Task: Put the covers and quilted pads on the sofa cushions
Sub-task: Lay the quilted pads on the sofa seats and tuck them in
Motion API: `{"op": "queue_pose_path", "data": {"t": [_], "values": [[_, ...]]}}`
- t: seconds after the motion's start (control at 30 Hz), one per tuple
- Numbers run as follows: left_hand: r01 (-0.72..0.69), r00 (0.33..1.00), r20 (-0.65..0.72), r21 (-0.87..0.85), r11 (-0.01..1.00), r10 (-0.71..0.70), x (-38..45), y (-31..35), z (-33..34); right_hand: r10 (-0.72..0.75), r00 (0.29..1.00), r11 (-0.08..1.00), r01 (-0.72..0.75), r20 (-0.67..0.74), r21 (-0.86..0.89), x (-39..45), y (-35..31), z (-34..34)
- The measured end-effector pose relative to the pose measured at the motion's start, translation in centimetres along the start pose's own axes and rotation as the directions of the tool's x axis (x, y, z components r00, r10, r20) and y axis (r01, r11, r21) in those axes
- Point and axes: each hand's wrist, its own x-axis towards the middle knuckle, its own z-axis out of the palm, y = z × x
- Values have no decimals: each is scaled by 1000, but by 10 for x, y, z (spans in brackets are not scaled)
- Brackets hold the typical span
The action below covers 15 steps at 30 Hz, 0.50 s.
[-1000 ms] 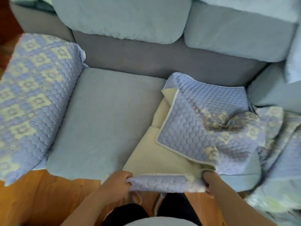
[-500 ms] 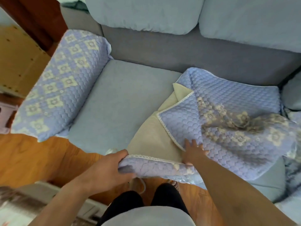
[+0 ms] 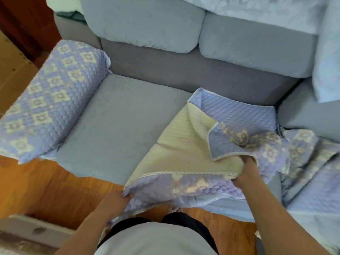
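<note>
While the quilted pad point(image 3: 185, 153) lies half-folded, cream backing up, on the right of the seat cushion point(image 3: 117, 126), the left hand point(image 3: 115, 201) grips its front corner and the right hand point(image 3: 248, 172) seems to clutch the bunched fold, likely to spread it flat.

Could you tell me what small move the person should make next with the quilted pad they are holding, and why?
Probably sweep the left hand leftward, drawing the lavender quilted pad with its cream backing out across the bare grey-blue seat cushion. The pad lies folded and bunched on the cushion's right side, cream underside up, while the right hand grips a bunched fold, so it likely needs opening flat first.
</note>
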Motion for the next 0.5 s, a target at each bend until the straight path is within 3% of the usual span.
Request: {"op": "queue_pose_path", "data": {"t": [0.07, 0.17, 0.2, 0.33, 0.4, 0.5], "values": [[-27, 997, -74, -215, 976, 12, 10, 13, -4, -112, 993, 986, 105, 45, 132, -24, -20, 4], [-108, 986, -165, -586, 803, 12, 13, 31, -30, -253, 948, 895, 305, -193, 325, -97, -63, 26], [-137, 983, -180, -648, 749, 24, 12, 33, -42, -332, 921, 864, 384, -203, 326, -123, -73, 41], [-221, 957, -288, -675, 704, 24, 25, 7, -94, -635, 773, 720, 595, -6, 357, -201, -103, 149], [-200, 927, -369, -637, 745, -67, 38, -28, -125, -620, 776, 780, 595, 116, 193, -210, -99, 227], [-84, 872, -437, -575, 814, -220, 71, -105, -175, -455, 807, 845, 524, 376, -103, -197, -55, 353]]}}
